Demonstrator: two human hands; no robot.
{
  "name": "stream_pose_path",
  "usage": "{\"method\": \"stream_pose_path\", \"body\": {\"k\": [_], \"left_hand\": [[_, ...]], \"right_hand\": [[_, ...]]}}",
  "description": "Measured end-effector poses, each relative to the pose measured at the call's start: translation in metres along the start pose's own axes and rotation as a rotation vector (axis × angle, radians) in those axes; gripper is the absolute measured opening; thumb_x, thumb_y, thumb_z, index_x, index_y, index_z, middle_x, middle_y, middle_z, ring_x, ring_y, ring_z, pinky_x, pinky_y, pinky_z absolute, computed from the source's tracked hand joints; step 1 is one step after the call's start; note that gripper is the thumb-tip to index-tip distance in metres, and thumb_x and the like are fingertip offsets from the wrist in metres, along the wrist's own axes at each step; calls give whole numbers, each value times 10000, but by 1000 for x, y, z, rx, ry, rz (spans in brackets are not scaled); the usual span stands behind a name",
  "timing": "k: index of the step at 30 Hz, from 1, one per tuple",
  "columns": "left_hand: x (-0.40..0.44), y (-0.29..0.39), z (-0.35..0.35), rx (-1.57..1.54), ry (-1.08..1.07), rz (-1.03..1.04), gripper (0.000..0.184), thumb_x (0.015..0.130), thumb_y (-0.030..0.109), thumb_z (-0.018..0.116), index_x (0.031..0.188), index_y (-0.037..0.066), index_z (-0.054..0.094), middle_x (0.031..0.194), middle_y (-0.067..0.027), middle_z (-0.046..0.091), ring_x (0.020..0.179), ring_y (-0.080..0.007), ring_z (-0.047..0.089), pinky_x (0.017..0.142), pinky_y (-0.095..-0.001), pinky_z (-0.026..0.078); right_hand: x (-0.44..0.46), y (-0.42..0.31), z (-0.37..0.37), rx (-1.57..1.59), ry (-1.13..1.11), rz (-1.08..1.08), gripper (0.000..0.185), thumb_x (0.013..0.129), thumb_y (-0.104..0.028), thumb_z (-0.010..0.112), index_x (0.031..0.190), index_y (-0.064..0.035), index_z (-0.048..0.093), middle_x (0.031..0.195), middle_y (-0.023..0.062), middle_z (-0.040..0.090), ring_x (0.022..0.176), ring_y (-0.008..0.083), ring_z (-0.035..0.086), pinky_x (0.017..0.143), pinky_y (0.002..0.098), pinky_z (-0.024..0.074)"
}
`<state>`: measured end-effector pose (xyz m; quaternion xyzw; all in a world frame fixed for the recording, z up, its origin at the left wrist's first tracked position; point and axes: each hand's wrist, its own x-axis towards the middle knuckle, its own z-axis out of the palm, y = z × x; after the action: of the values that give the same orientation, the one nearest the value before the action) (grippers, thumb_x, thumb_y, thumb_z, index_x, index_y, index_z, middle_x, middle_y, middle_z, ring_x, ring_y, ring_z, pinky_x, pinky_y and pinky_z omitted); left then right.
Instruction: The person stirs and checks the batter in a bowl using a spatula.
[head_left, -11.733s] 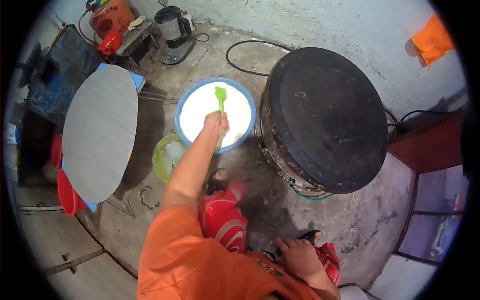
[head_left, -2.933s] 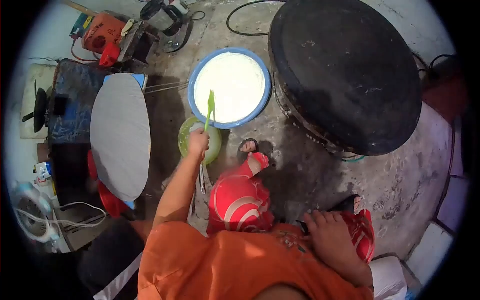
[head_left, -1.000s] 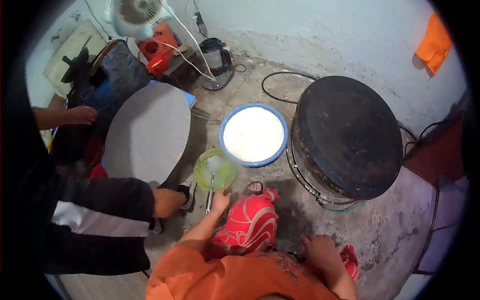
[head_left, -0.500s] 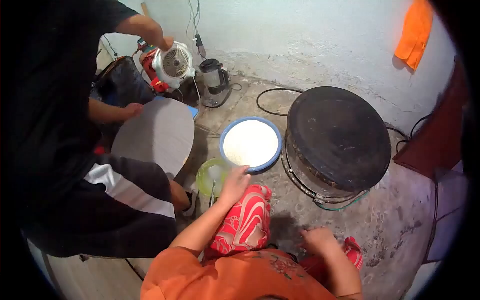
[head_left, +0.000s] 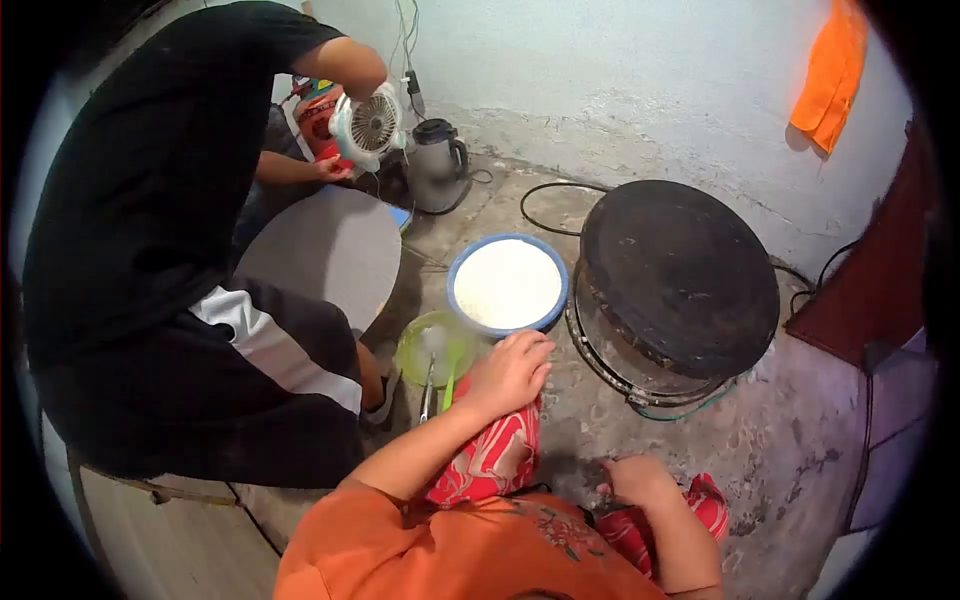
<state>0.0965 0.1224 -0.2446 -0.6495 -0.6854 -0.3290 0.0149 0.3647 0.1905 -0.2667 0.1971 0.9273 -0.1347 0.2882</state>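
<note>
My left hand (head_left: 510,372) rests over my left knee in red patterned cloth (head_left: 490,455), fingers stretched out and holding nothing. Just beyond it stands a blue-rimmed basin (head_left: 507,283) filled with something smooth and white. To its left is a light-green bowl (head_left: 418,350), with a metal-handled utensil (head_left: 429,385) and a green-handled utensil (head_left: 450,375) leaning in it. Low on the right, my right hand (head_left: 640,480) hangs near my right knee. Its thumb and a finger look apart, with nothing visible between them.
A large round drum-like appliance with a black top (head_left: 680,275) stands at right. On the left a co-worker in black (head_left: 150,220) leans over a small fan (head_left: 375,122). Near them are a round grey board (head_left: 325,255) and a jug-like appliance (head_left: 435,170). Orange cloth (head_left: 830,80) hangs on the wall.
My left hand has shifted slightly right and lies flatter over the knee. The co-worker has bent forward, moving one hand from the grey board to the fan. My right hand stays put.
</note>
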Motion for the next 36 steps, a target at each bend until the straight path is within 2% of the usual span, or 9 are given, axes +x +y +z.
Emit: {"method": "stream_pose_path", "body": {"k": [5, 18, 20, 22, 29, 36], "left_hand": [[3, 5, -1, 81, -17, -12, 266, 788, 150, 586, 1028, 34, 582, 1073, -122, 543, 1031, -299, 513, 860, -407, 425], [-2, 9, 2, 179, -32, 16, 223, 764, 145, 604, 944, 13, 587, 982, -124, 543, 968, -288, 529, 824, -399, 431], [-4, 8, 3, 189, -38, 13, 218, 770, 153, 598, 945, 25, 579, 990, -120, 545, 970, -291, 528, 819, -403, 432], [-5, 7, 4, 209, -52, 7, 207, 783, 171, 587, 949, 49, 563, 1007, -113, 549, 975, -297, 528, 809, -410, 433], [-2, 9, 2, 236, -105, -4, 198, 791, 189, 585, 922, 46, 544, 957, -118, 529, 956, -290, 518, 811, -408, 423], [-1, 10, 3, 254, -141, -4, 193, 794, 194, 581, 899, 40, 532, 936, -120, 524, 936, -296, 518, 800, -411, 423]], "right_hand": [[-1, 5, 7, 39, 99, -30, 458, 813, -440, 574, 1185, -174, 533, 978, 130, 638, 902, 323, 611, 765, 430, 479], [1, 0, 10, 3, 85, -38, 463, 827, -459, 545, 1156, -133, 548, 974, 133, 629, 906, 326, 607, 787, 429, 466], [-1, -3, 8, 5, 104, -3, 411, 782, -410, 607, 1055, -104, 581, 934, 111, 632, 915, 304, 608, 783, 422, 463], [1, -1, 13, 18, 120, -11, 413, 784, -410, 607, 1059, -103, 577, 944, 115, 631, 923, 307, 605, 789, 422, 460], [3, -2, 10, 13, 29, 16, 420, 798, -418, 594, 1080, -108, 562, 983, 107, 626, 961, 290, 594, 823, 429, 434], [4, 0, 14, -6, 50, -9, 432, 795, -436, 594, 1095, -127, 560, 981, 91, 630, 958, 276, 597, 825, 417, 426]]}}
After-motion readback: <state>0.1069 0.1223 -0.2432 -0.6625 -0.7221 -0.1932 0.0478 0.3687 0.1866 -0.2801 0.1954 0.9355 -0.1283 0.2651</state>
